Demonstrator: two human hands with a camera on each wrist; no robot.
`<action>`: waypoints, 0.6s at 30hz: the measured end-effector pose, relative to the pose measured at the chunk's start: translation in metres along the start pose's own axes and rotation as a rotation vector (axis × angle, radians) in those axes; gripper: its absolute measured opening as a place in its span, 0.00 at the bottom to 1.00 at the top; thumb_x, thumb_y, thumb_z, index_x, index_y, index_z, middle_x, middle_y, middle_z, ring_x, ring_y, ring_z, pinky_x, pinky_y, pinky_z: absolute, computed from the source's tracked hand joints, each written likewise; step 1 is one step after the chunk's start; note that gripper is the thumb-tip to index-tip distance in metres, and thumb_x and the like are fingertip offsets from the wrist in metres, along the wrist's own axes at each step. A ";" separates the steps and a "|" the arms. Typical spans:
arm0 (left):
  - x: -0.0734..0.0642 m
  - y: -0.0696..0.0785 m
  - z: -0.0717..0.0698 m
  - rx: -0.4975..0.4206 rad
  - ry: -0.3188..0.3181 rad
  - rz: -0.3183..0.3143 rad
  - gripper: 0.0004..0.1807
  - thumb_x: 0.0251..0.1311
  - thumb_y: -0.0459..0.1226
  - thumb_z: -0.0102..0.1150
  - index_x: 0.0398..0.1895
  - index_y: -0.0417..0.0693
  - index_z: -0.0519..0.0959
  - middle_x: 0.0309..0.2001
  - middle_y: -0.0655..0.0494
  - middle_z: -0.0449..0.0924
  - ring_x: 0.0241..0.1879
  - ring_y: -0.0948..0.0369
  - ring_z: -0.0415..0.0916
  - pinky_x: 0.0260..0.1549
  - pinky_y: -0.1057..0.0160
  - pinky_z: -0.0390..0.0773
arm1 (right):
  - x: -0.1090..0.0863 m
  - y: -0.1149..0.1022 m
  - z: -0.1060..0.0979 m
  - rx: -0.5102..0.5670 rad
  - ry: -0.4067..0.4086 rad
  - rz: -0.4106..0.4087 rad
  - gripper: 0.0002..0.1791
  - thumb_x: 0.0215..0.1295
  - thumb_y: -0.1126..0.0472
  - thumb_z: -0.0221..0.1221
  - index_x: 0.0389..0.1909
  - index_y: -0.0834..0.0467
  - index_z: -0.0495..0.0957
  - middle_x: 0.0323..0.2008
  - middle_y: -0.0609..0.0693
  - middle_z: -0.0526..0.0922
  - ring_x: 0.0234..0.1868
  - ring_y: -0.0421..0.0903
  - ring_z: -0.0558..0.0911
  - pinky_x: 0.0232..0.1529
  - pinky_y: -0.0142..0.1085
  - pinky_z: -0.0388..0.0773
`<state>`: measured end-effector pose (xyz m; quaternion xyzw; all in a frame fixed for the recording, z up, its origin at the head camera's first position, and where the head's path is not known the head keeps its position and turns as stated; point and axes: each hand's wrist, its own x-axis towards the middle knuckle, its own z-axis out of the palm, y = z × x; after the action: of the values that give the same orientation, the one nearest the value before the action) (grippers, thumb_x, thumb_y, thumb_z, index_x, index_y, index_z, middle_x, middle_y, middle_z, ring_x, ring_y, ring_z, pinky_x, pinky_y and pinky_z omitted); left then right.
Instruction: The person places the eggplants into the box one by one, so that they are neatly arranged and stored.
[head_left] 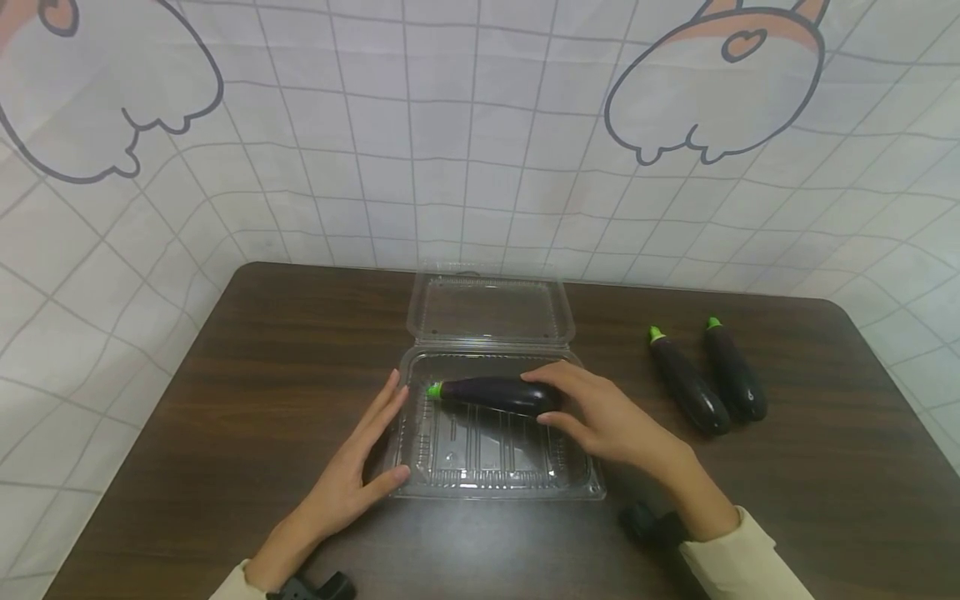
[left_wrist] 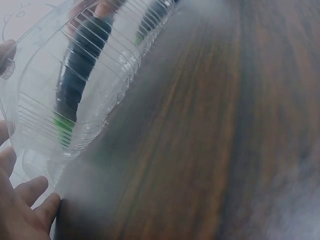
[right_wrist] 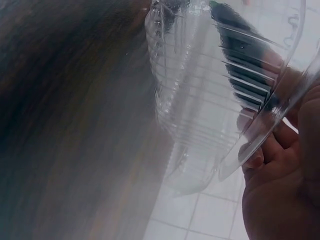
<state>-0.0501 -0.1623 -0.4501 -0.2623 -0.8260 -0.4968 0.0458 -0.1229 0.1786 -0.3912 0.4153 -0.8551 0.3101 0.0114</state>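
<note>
A dark purple eggplant [head_left: 491, 394] with a green stem end lies crosswise at the upper part of a clear plastic clamshell container [head_left: 498, 493]. My right hand [head_left: 600, 412] grips its thick end between thumb and fingers. In the right wrist view the eggplant [right_wrist: 242, 55] shows through the clear wall, beside the right hand [right_wrist: 280, 175]. My left hand [head_left: 348, 471] rests against the container's left side, thumb and fingers spread and fairly straight. The left wrist view shows the left hand [left_wrist: 22, 205] by the rim, and the eggplant [left_wrist: 82, 65] behind the ribbed plastic.
The container's lid [head_left: 491, 308] is folded back toward the wall. Two more eggplants, one on the left [head_left: 688, 382] and one on the right [head_left: 735, 372], lie on the brown wooden table [head_left: 300, 367]. A white gridded cloth [head_left: 442, 150] hangs behind the table.
</note>
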 end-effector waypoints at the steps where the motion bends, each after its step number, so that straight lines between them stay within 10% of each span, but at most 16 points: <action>1: 0.000 0.000 0.000 0.001 -0.001 0.000 0.46 0.54 0.34 0.63 0.75 0.46 0.52 0.76 0.51 0.38 0.74 0.51 0.39 0.59 0.31 0.47 | 0.001 0.000 0.000 -0.003 -0.004 0.002 0.28 0.61 0.59 0.64 0.62 0.53 0.70 0.57 0.46 0.75 0.57 0.43 0.74 0.57 0.42 0.71; 18: -0.001 -0.005 0.001 -0.029 -0.001 0.038 0.44 0.55 0.35 0.61 0.74 0.43 0.51 0.76 0.49 0.37 0.73 0.49 0.38 0.58 0.31 0.47 | 0.011 -0.004 0.007 -0.055 -0.056 0.043 0.27 0.62 0.59 0.64 0.62 0.55 0.70 0.56 0.46 0.73 0.53 0.42 0.75 0.53 0.40 0.72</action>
<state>-0.0511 -0.1634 -0.4548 -0.2788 -0.8136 -0.5076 0.0513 -0.1261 0.1652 -0.3917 0.4049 -0.8720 0.2749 -0.0078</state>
